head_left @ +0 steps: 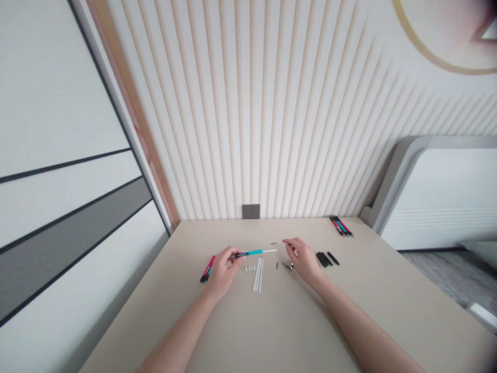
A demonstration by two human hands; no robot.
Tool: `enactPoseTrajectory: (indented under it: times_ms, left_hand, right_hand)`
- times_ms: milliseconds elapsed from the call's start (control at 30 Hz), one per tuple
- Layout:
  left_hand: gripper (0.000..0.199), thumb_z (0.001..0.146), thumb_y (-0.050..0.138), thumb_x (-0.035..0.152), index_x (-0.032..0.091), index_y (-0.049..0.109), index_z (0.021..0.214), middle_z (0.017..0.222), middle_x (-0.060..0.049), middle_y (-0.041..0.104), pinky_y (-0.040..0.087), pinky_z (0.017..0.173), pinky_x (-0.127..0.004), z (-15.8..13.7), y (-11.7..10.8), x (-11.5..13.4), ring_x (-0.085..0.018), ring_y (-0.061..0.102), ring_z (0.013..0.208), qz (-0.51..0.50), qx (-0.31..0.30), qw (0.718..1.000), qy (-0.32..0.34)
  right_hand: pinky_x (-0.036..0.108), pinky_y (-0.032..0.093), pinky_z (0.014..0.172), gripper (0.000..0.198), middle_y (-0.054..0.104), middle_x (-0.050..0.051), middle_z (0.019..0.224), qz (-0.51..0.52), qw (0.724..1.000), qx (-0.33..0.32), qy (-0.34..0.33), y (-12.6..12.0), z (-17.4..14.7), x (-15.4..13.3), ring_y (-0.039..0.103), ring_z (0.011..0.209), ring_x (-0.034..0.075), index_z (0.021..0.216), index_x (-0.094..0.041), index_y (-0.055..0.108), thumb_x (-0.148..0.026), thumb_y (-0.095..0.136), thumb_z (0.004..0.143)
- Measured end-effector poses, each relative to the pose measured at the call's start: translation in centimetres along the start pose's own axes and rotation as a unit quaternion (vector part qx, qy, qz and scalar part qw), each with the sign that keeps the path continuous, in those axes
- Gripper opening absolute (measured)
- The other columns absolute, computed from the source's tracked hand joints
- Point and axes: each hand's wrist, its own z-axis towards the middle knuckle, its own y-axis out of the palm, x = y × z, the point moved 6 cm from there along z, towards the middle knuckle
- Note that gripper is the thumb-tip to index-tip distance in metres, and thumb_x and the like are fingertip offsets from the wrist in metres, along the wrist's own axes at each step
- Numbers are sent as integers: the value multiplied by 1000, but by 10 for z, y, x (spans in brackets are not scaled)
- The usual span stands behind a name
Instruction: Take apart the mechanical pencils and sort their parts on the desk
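The blue-and-black pen barrel [254, 252] is held up over the table [272, 331], its thin white tube [271, 250] pointing right; the left hand [223, 272] has its grip closed around the black end. A gap parts the tube's tip from the right hand [305, 259], whose grip is drawn nearly together; whether it holds anything, one cannot tell. Loose white tubes [257, 274] lie between the hands, black pen parts [323, 259] just right, and colored pens [341, 226] near the table's far-right corner.

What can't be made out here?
Head view:
Right hand: whether it pinches anything, too small to tell.
Slim turquoise-and-black pen barrel: marks too small to read.
Pink, turquoise and black pen pile: partly hidden by the left hand.
Curved gold-rimmed wall decoration: cut off by top and right edges.
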Motion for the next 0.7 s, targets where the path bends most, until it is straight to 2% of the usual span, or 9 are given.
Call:
enactPoseTrajectory:
  times_ms: [67,133,167,300,433,567,700]
  left_hand:
    - [18,85,61,35,19,65,91,87,-4,68,47,74,-28,0,0,-1,-19,60,80,-3,1,1000,0]
    - [18,84,62,36,19,65,90,86,-3,68,47,73,-28,0,-2,-2,-19,60,79,-1,6,1000,1]
    - [19,84,62,36,19,65,90,86,-3,68,47,72,-28,1,-3,-3,-19,60,79,1,9,1000,2]
    - [20,85,62,37,19,65,91,84,-3,68,48,72,-28,1,-10,-6,-19,61,78,7,25,1000,0]
    - [21,84,62,39,19,65,91,83,-3,67,48,71,-28,2,-14,-10,-19,61,78,1,35,999,-7]
    - [22,84,62,39,19,65,92,85,-3,68,48,72,-28,2,-14,-10,-19,61,79,1,35,999,-10]
    - [21,84,61,38,19,65,92,85,-3,69,48,72,-28,2,-12,-9,-19,62,79,4,32,999,-9]
  right_hand:
    - [29,44,84,32,67,8,98,-116,992,-50,-27,8,15,-1,61,93,20,112,-19,67,-24,39,97]
    - [29,42,86,33,66,9,101,-233,963,-127,-48,23,32,-1,61,97,20,115,-21,66,-19,38,98]
    - [29,41,85,31,67,9,99,-250,956,-147,-54,29,40,-1,61,97,20,111,-21,68,-18,41,97]
    - [30,39,83,23,68,10,94,-276,938,-195,-81,49,65,-2,62,97,22,89,-21,74,-15,52,92]
    - [31,38,83,21,69,11,95,-291,927,-216,-96,60,68,-2,62,95,22,88,-19,74,-17,53,92]
    - [32,37,84,22,69,12,96,-290,925,-221,-110,52,59,-2,62,94,21,93,-17,72,-20,51,94]
    - [30,36,83,23,68,8,98,-275,923,-227,-142,29,39,-8,61,94,19,98,-21,71,-22,48,97]
